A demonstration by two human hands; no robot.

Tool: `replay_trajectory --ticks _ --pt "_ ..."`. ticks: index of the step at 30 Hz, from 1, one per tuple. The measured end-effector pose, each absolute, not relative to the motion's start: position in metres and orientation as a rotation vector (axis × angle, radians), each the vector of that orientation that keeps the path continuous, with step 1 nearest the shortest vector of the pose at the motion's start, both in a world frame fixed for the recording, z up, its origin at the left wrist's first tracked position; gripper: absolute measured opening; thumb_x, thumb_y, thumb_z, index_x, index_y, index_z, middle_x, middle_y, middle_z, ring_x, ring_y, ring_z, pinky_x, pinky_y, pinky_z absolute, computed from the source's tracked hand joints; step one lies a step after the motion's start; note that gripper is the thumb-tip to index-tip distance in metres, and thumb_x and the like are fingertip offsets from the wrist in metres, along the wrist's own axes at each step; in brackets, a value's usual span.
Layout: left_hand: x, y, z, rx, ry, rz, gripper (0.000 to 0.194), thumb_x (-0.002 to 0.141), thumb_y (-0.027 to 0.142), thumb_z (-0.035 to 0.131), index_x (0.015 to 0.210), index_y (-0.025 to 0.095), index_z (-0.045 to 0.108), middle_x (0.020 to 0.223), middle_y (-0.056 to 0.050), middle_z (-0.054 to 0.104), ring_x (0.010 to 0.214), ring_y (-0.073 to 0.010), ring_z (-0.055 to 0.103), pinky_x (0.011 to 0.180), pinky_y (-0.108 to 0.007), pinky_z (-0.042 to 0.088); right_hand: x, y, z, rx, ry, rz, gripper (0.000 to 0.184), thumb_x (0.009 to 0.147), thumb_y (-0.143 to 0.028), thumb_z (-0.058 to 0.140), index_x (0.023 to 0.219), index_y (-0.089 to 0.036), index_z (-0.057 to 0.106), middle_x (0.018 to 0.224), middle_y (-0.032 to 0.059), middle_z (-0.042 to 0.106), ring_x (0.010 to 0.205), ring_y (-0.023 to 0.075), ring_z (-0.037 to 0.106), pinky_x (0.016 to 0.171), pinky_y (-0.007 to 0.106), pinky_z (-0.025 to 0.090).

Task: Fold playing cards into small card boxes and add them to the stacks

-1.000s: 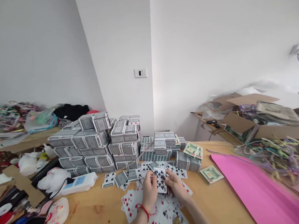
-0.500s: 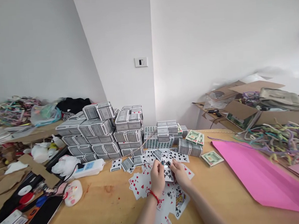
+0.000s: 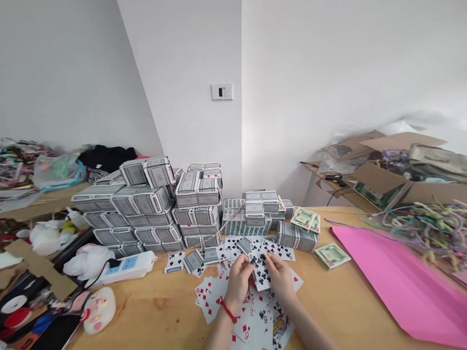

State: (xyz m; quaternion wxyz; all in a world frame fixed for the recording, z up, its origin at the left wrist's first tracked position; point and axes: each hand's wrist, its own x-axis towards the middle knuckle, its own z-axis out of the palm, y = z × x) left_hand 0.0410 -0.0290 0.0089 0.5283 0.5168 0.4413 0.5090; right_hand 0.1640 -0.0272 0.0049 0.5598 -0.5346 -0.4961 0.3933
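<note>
Between my two hands is a playing card (image 3: 261,276) with black club pips, its face turned up toward me. My left hand (image 3: 239,280), with a red string bracelet at the wrist, pinches the card's left side. My right hand (image 3: 280,278) has its fingers closed on the right side. Loose playing cards (image 3: 249,320) lie face up in a spread beneath both hands, partly covered by them. Just beyond, a small folded card piece (image 3: 245,244) with a grey patterned back rests on more cards.
Stacked blocks of folded cards (image 3: 141,200) stand at the back left. Banknote-patterned bundles (image 3: 332,255) sit to the right, beside a pink sheet (image 3: 396,286). A white power strip (image 3: 129,267) and a pink-and-white mouse-shaped object (image 3: 99,310) are on the left.
The held card now shows more of its face, and looks flatter between my hands. My left hand has shifted slightly left, and the whole view has moved a little.
</note>
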Motion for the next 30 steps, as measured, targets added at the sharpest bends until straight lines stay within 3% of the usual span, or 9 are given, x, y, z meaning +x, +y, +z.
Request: replay_trajectory --ticks 7,12,18,23,26,30 --pt "0.041 -0.029 0.008 1.207 1.125 1.287 0.020 0.076 0.023 0.046 0.060 0.021 0.033 0.053 0.007 0.026 0.047 -0.0088 0.026 0.046 -0.021 0.024 0.166 -0.027 0.002 -1.117 -1.210 1.246 0.034 0.075 -0.048 0.050 0.090 -0.020 0.061 0.078 0.0028 0.064 0.068 0.0206 0.056 0.061 0.028 0.043" --pt "0.039 -0.031 0.010 1.246 1.143 1.282 0.026 0.073 0.023 0.048 0.056 0.021 0.028 0.053 0.007 0.026 0.048 -0.0089 0.026 0.047 -0.021 0.025 0.165 -0.026 -0.001 -1.117 -1.280 1.134 0.031 0.077 -0.047 0.048 0.082 -0.019 0.060 0.069 0.0015 0.060 0.066 0.0194 0.054 0.063 0.028 0.042" --pt "0.045 -0.035 0.008 1.313 1.348 1.345 0.025 0.077 0.032 0.046 0.057 0.021 0.035 0.051 0.006 0.031 0.047 -0.0104 0.030 0.047 -0.023 0.025 0.162 -0.029 0.000 -1.169 -1.267 1.055 0.027 0.076 -0.046 0.049 0.077 -0.021 0.057 0.066 0.0011 0.057 0.063 0.0189 0.051 0.065 0.029 0.042" --pt "0.044 -0.037 0.011 1.238 1.239 1.315 0.024 0.078 0.040 0.045 0.084 0.018 0.055 0.059 0.003 0.043 0.052 -0.0122 0.038 0.051 -0.023 0.032 0.159 -0.034 0.005 -1.190 -1.157 1.141 0.025 0.076 -0.045 0.048 0.084 -0.023 0.055 0.062 -0.0006 0.055 0.058 0.0179 0.049 0.058 0.027 0.042" --pt "0.040 -0.037 0.012 1.221 1.186 1.279 0.027 0.079 0.036 0.044 0.094 0.018 0.055 0.058 0.004 0.038 0.050 -0.0110 0.034 0.049 -0.022 0.031 0.161 -0.035 0.006 -1.190 -1.125 1.184 0.019 0.073 -0.040 0.051 0.081 -0.023 0.054 0.063 -0.0017 0.054 0.059 0.0168 0.049 0.057 0.025 0.041" --pt "0.036 -0.037 0.011 1.253 1.134 1.265 0.018 0.080 0.032 0.042 0.085 0.019 0.053 0.055 0.007 0.029 0.046 -0.0090 0.026 0.045 -0.021 0.025 0.165 -0.033 0.005 -1.122 -1.060 1.331 0.016 0.070 -0.037 0.054 0.071 -0.021 0.053 0.060 -0.0032 0.049 0.051 0.0128 0.043 0.048 0.022 0.036"
